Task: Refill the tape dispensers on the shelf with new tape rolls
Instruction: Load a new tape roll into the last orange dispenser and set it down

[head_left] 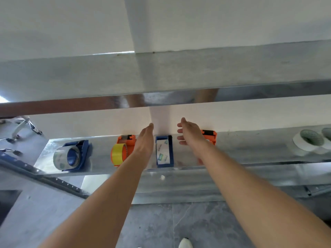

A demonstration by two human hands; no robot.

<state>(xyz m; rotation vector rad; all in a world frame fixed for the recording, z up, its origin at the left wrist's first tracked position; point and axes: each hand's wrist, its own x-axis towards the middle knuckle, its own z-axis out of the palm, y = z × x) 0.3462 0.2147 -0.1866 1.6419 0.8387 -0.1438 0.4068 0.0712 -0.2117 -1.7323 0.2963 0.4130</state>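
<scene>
Lower metal shelf (250, 149), shiny, running left to right below an upper metal shelf (161, 72), both against a white wall (215, 20); four dispensers stand in a row on the lower shelf. Far left: left blue dispenser (84, 149), turned at an angle, loaded with a clear tape roll (60, 159). Next: left orange dispenser (128, 140), loaded with a yellow tape roll (119, 152); its right side is hidden by the left hand (146, 138). Centre: middle blue dispenser (171, 149), holding a white labelled roll (162, 151), printing too blurred to read. Right of centre: right orange dispenser (210, 136), black roller at its top, mostly covered by the right hand (190, 133); whether it carries a roll cannot be told. Far right, well apart from the dispensers: white tape rolls (308, 142), lying flat and loose on the shelf. Left hand: released, fingers straight and together, seen edge-on, just left of the middle blue dispenser, grasping nothing. Right hand: released, fingers spread and relaxed, just right of the same dispenser, grasping nothing; contact with either dispenser cannot be told. Below: grey tiled floor (197, 224), a white shoe (185, 243) at the bottom edge; at far left, a chrome wheeled base (23, 126).
</scene>
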